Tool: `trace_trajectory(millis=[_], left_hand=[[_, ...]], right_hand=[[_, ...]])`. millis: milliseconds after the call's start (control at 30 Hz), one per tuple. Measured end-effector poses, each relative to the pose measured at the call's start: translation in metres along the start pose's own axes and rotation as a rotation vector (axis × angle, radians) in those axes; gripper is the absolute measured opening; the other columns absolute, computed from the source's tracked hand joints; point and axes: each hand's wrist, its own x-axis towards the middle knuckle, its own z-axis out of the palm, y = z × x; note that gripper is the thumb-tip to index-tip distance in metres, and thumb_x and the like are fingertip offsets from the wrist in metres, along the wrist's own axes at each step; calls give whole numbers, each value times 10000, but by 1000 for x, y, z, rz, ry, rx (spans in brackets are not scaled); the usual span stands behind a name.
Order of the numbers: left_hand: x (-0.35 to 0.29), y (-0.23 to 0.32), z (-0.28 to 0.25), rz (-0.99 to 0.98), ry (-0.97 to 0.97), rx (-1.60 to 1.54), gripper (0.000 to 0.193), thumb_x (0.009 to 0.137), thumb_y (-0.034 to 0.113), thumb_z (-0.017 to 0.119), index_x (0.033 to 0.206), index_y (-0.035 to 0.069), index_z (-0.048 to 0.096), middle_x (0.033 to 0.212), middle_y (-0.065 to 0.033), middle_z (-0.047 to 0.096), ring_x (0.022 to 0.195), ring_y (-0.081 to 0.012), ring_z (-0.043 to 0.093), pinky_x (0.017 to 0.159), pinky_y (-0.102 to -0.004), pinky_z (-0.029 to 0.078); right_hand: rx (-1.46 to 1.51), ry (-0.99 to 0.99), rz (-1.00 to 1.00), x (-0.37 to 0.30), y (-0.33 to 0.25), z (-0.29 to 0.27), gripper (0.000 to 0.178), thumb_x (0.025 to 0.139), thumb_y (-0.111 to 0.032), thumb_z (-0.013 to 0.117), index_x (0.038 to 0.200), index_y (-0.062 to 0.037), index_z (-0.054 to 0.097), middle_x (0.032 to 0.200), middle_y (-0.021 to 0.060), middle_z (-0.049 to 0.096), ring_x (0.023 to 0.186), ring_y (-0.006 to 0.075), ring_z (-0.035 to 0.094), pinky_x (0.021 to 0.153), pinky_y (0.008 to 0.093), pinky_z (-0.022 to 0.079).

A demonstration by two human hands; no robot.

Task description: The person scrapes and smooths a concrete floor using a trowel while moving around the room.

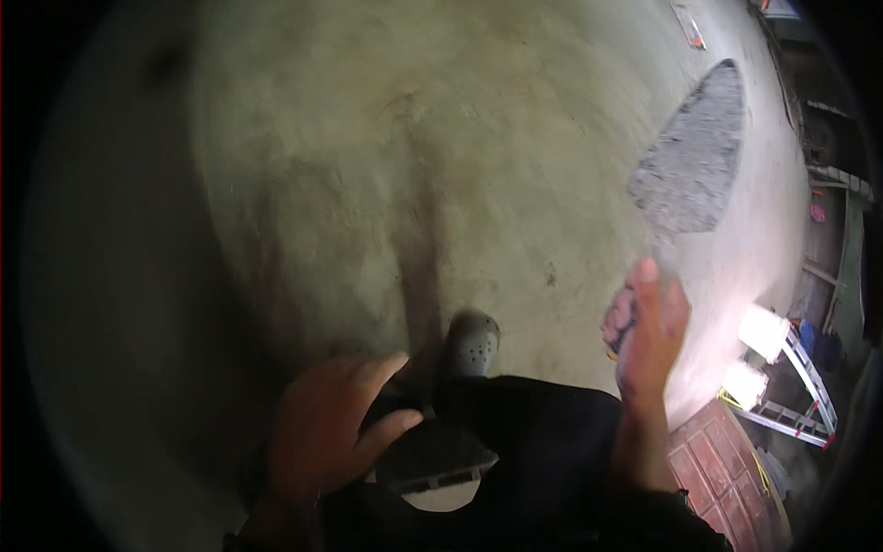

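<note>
My right hand (653, 322) is wrapped round the handle of a pointed masonry trowel (694, 156). Its grey, mortar-smeared blade points up and away at the right. Most of the handle is hidden by my fingers. My left hand (331, 423) hangs above my lap at the lower left. Nothing is in it, and its thumb and fingers are apart. Beyond both hands spreads a smooth, greenish-grey plastered surface (515, 184), with a long dark shadow across it.
A grey clog with holes (474, 345) is on my foot. At the right are white buckets (763, 333), a folding ladder (809, 386) and a reddish panelled door (717, 474). Below my left hand lies a dark blocky object (437, 460), its kind unclear.
</note>
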Motion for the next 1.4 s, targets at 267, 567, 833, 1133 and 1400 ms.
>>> trace_trajectory(millis=[267, 567, 833, 1133, 1400], left_hand=[[-27, -8, -1, 87, 97, 20, 419, 856, 312, 762, 1158, 41, 656, 967, -156, 712, 877, -334, 691, 762, -412, 537], [-40, -3, 82, 305, 220, 204, 387, 901, 405, 690, 1068, 56, 668, 837, -131, 679, 775, -336, 660, 673, -436, 505], [-59, 83, 67, 762, 139, -190, 488, 876, 525, 670, 960, 45, 658, 768, -141, 642, 770, -351, 662, 652, -454, 502], [-114, 158, 73, 1251, 74, -203, 695, 765, 710, 573, 865, 27, 644, 644, -99, 634, 569, -334, 609, 526, -385, 468], [-57, 68, 123, 847, 83, 388, 438, 874, 429, 695, 939, 0, 632, 748, -155, 661, 742, -362, 672, 655, -454, 529]], right_hand=[[85, 11, -217, -5, 7, -8, 351, 1006, -368, 594, 887, -46, 520, 573, -13, 428, 439, 82, 400, 419, 235, 332], [89, -17, -387, -12, 84, -35, 235, 961, -244, 663, 876, -66, 534, 594, -43, 436, 460, 41, 375, 408, 233, 331], [32, 14, -462, 2, 61, -34, 258, 950, -262, 667, 823, -92, 520, 579, -54, 420, 456, 42, 371, 403, 242, 318], [-138, 92, -666, 18, 67, -48, 280, 940, -291, 671, 842, -50, 566, 608, -24, 479, 494, 62, 438, 443, 264, 340], [349, -191, -471, -47, -10, -46, 296, 938, -307, 669, 1016, -28, 611, 649, -34, 478, 537, 66, 469, 475, 239, 373]])
